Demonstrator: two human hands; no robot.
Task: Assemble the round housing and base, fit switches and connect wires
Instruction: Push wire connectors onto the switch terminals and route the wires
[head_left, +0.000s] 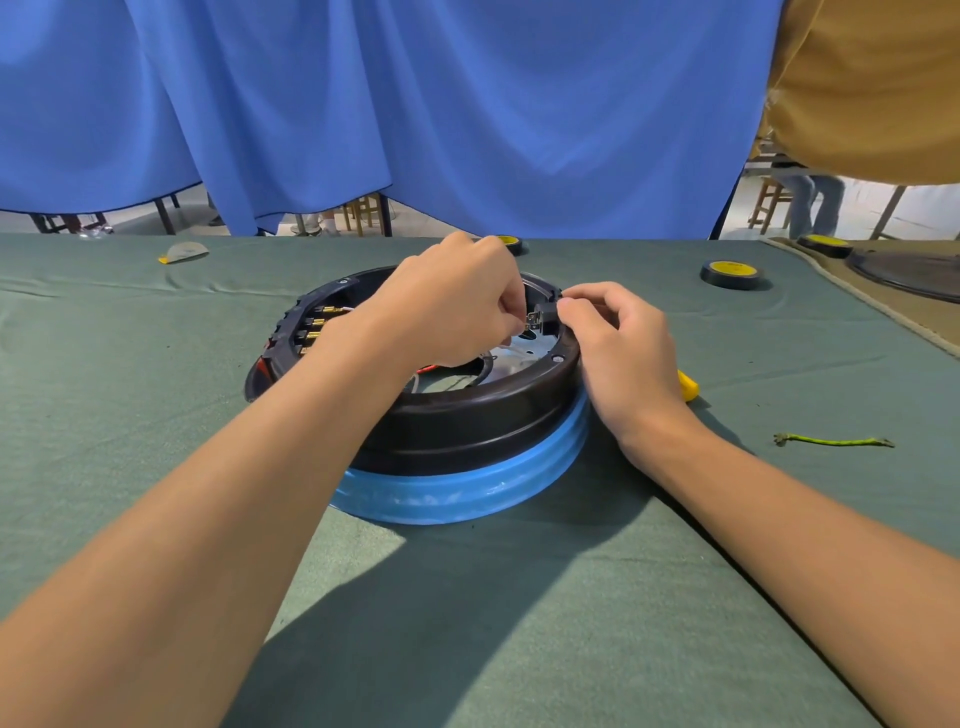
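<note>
A round black housing sits on a blue ribbed base in the middle of the green table. Inside it I see a metal plate, red and white wires, and brass switch terminals at the left wall. My left hand reaches over the housing and pinches a small metal terminal at a black switch on the far right inner wall. My right hand rests on the housing's right rim, with its fingertips holding that switch from outside.
A green-yellow wire lies on the cloth at the right. A yellow tool tip shows behind my right hand. Black-and-yellow tape rolls sit at the back. A blue curtain hangs beyond the table; a person in a tan shirt stands at the upper right.
</note>
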